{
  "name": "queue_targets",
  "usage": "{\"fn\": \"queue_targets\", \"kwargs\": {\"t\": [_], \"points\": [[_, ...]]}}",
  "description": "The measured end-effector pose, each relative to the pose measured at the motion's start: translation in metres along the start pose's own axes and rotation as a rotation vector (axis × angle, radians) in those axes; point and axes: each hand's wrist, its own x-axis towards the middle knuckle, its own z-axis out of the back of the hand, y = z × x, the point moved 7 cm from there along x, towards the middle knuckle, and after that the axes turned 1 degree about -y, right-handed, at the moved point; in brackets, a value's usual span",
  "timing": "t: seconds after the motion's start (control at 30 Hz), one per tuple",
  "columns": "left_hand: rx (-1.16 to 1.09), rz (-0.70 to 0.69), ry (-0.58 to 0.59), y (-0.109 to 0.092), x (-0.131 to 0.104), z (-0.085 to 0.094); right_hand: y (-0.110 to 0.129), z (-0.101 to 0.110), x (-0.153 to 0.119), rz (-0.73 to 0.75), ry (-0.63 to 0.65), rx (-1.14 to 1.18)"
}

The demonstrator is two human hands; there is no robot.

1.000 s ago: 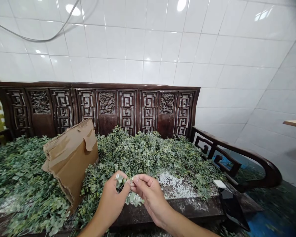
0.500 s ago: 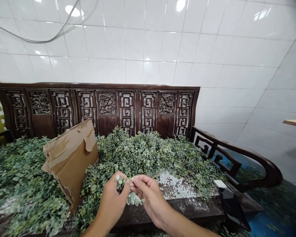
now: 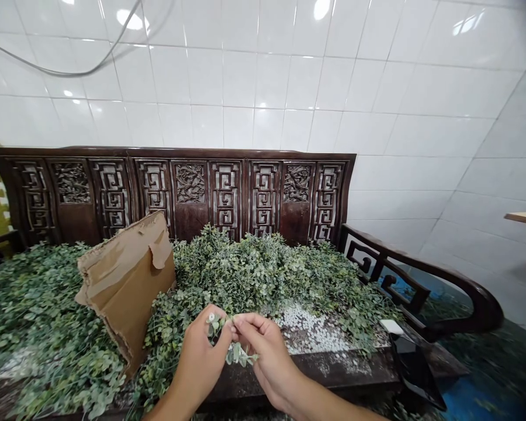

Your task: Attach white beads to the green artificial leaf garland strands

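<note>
A small green leaf sprig [image 3: 239,354] hangs between my two hands, above the front edge of the bench seat. My left hand [image 3: 204,351] pinches it, and a tiny white round piece [image 3: 211,317] shows by the curled fingers. Against the left fingertips, my right hand [image 3: 263,351] also pinches the sprig with thumb and forefinger; the exact grip point is hidden. Behind the hands lies a heap of green artificial foliage [image 3: 254,269]. Many small white pieces [image 3: 313,333] are scattered on the seat to the right.
A bent cardboard sheet [image 3: 135,292] stands upright in the foliage at left, with more sprigs [image 3: 30,304] beyond it. The carved dark wooden bench [image 3: 245,155] has an armrest [image 3: 477,292] at right. A black phone-like device [image 3: 414,368] and a white object [image 3: 391,327] lie near the front edge.
My fingertips have shifted slightly, with the right hand a touch closer to the left. The sprig stays held between both hands.
</note>
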Motion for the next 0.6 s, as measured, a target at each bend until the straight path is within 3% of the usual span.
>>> {"fn": "queue_targets", "kwargs": {"t": [0.23, 0.33, 0.4, 0.5, 0.57, 0.6], "points": [[-0.054, 0.053, 0.013, 0.005, 0.001, -0.001, 0.000, -0.003, 0.004, 0.010, 0.039, -0.029], [-0.068, 0.138, -0.009, 0.015, 0.003, -0.003, -0.005, 0.014, 0.021, 0.048, 0.044, -0.175], [-0.105, 0.239, -0.012, 0.026, 0.002, -0.006, -0.013, 0.033, 0.033, 0.144, 0.058, -0.522], [-0.238, 0.396, 0.039, 0.039, -0.003, -0.015, -0.046, 0.065, 0.046, 0.257, 0.125, -1.284], [-0.277, 0.410, 0.101, 0.039, -0.005, -0.020, -0.080, 0.077, 0.046, 0.325, 0.308, -1.724], [-0.272, 0.386, 0.128, 0.037, -0.005, -0.021, -0.094, 0.082, 0.046, 0.334, 0.362, -1.782]]}}
